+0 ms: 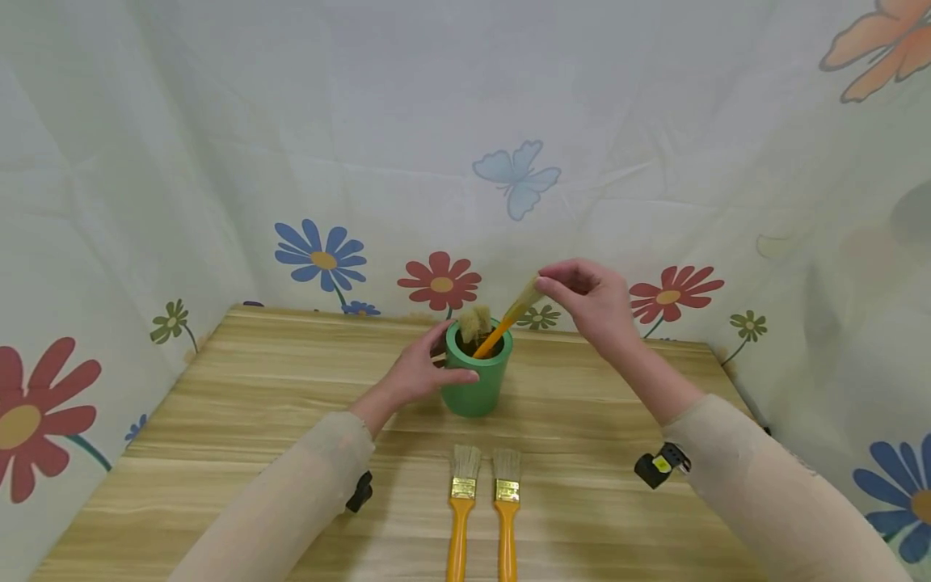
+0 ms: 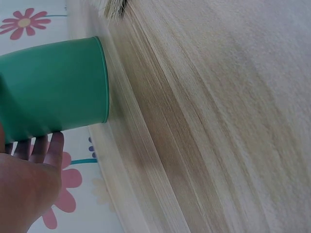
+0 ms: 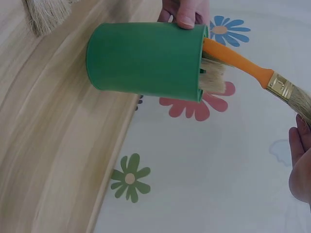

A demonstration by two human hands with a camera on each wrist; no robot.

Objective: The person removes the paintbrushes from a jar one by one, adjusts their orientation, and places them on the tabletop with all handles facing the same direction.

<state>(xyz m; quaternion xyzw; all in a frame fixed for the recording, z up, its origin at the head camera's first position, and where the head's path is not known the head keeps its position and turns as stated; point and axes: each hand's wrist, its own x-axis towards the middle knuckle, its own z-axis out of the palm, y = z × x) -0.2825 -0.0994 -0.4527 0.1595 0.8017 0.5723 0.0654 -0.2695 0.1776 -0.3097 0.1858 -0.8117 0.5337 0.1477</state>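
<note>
Showed a green pot (image 1: pixel 476 396) upright on the wood-grain worktop (image 1: pixel 291 380), toward the far edge and about midway between left and right. Showed the left hand (image 1: pixel 418 368) grasping the pot from its left side, with thumb on the near wall just below the rim and fingers along the far left side. Showed the right hand (image 1: pixel 592 303), above and to the right of the pot, pinching a flat paintbrush (image 1: pixel 494 333) by its bristles. Recorded this brush as tilted, bristles up and to the right, with brass-coloured ferrule outside the pot and the end of the orange handle inside the mouth; could not tell the depth reached. Included, left of that handle, pale bristle tufts (image 1: pixel 475 322) standing up from within the pot. Depicted, nearer than the pot, a left-lying paintbrush (image 1: pixel 463 488) and a right-lying paintbrush (image 1: pixel 507 491), side by side and slightly apart on the worktop, bristles pointing far, orange handles pointing near. Displayed, beyond the worktop, a pale curtain (image 1: pixel 407 97) printed with flowers and butterflies.
</note>
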